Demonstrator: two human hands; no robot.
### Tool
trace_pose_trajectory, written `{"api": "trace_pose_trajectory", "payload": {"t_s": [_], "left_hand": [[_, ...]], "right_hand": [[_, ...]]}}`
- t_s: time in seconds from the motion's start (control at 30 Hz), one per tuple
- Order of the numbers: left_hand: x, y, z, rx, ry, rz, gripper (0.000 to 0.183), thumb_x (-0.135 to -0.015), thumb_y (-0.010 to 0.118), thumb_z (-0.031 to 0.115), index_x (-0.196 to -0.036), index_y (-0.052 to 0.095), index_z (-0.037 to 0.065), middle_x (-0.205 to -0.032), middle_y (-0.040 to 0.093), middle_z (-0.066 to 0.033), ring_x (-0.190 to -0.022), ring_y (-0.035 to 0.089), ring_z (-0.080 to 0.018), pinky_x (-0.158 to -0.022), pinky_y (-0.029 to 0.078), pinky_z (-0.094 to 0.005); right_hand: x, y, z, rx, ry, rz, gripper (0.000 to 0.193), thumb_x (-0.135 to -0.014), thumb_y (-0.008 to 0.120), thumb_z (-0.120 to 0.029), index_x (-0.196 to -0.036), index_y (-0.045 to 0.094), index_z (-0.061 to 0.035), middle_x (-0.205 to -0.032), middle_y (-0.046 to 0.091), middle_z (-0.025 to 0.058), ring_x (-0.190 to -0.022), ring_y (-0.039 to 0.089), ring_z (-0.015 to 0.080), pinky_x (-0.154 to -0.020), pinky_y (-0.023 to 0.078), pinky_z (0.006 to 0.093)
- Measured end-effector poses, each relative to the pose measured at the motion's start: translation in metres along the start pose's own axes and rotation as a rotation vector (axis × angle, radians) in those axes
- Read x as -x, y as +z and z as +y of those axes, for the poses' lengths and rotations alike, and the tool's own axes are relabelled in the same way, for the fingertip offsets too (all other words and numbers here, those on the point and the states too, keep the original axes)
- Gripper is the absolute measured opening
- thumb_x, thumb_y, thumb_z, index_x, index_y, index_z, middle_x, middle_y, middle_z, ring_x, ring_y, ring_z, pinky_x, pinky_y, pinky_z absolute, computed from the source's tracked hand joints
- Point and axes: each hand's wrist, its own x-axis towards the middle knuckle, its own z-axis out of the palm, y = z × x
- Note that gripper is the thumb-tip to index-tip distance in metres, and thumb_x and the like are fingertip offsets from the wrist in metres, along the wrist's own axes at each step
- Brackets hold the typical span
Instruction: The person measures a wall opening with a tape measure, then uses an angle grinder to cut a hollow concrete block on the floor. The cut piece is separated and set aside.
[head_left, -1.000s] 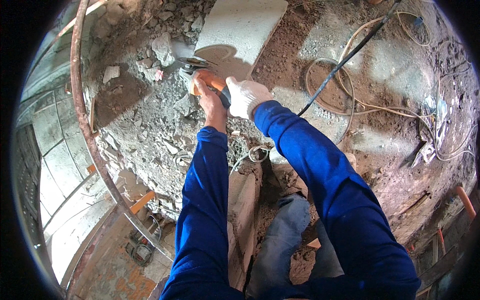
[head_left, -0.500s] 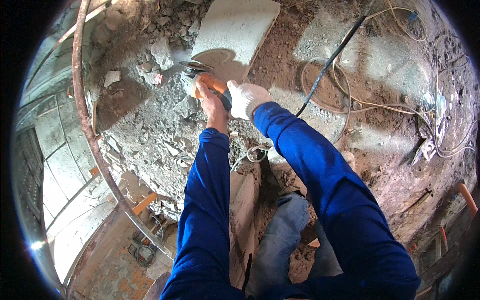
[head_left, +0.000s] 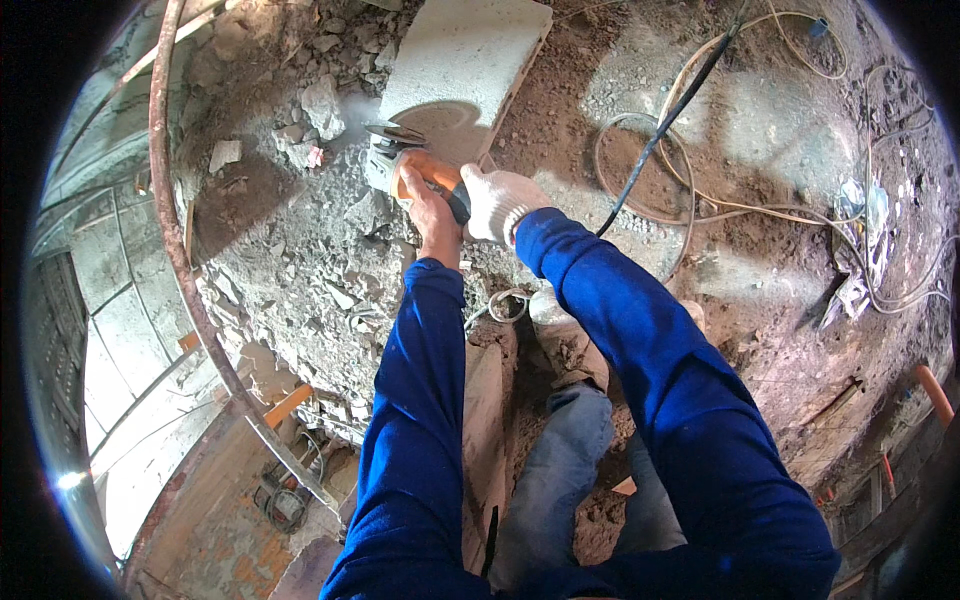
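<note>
An orange angle grinder (head_left: 440,172) with a grey head is held in both my hands. My bare left hand (head_left: 431,212) wraps around its body just behind the head. In a white knitted glove, my right hand (head_left: 502,204) grips the dark rear end. The cutting disc (head_left: 396,132) meets the lower left edge of a pale flat slab (head_left: 465,60); how deep it sits I cannot tell. Pale dust hangs to the left of the disc, and a rounded shadow falls on the slab.
Broken rubble (head_left: 322,105) surrounds the slab's left side. A black cable (head_left: 685,95) and looped pale cords (head_left: 692,190) lie on the right. A long rusty bar (head_left: 165,200) curves down the left, near an orange piece (head_left: 289,407). Another corded tool (head_left: 283,500) rests lower left.
My hands and the grinder have shifted slightly right and down in the picture. The slab appears slightly further left, and the black cable has swung a little.
</note>
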Motion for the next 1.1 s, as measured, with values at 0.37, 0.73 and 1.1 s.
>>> {"api": "trace_pose_trajectory", "payload": {"t_s": [0.37, 0.73, 1.1], "left_hand": [[0.006, 0.000, -0.006, -0.119, -0.026, 0.024, 0.095, -0.090, 0.046, 0.075, -0.134, 0.049, -0.009, -0.122, 0.059, -0.0172, -0.103, 0.060, -0.0274, -0.090, 0.049, -0.0393], [0.015, 0.004, -0.015, -0.022, 0.030, -0.005, 0.094, -0.091, 0.047, 0.074, -0.138, 0.046, -0.007, -0.125, 0.058, -0.0164, -0.108, 0.059, -0.0262, -0.092, 0.048, -0.0382], [0.023, 0.008, -0.027, 0.053, -0.019, 0.009, 0.088, -0.092, 0.049, 0.070, -0.133, 0.050, -0.007, -0.119, 0.060, -0.0146, -0.099, 0.060, -0.0232, -0.087, 0.050, -0.0358]], "right_hand": [[0.007, 0.009, 0.012, -0.026, -0.028, 0.035, 0.063, -0.073, 0.078, -0.031, -0.119, 0.048, -0.0003, -0.098, 0.069, 0.0254, -0.096, 0.067, 0.0426, -0.081, 0.054, 0.0498], [0.018, 0.005, 0.015, -0.020, -0.010, 0.013, 0.066, -0.072, 0.078, -0.032, -0.122, 0.047, -0.0010, -0.098, 0.069, 0.0264, -0.096, 0.067, 0.0431, -0.082, 0.054, 0.0496], [0.028, 0.009, 0.027, -0.012, -0.024, 0.042, 0.073, -0.069, 0.080, -0.037, -0.125, 0.047, -0.0026, -0.095, 0.070, 0.0246, -0.092, 0.067, 0.0433, -0.079, 0.054, 0.0494]]}}
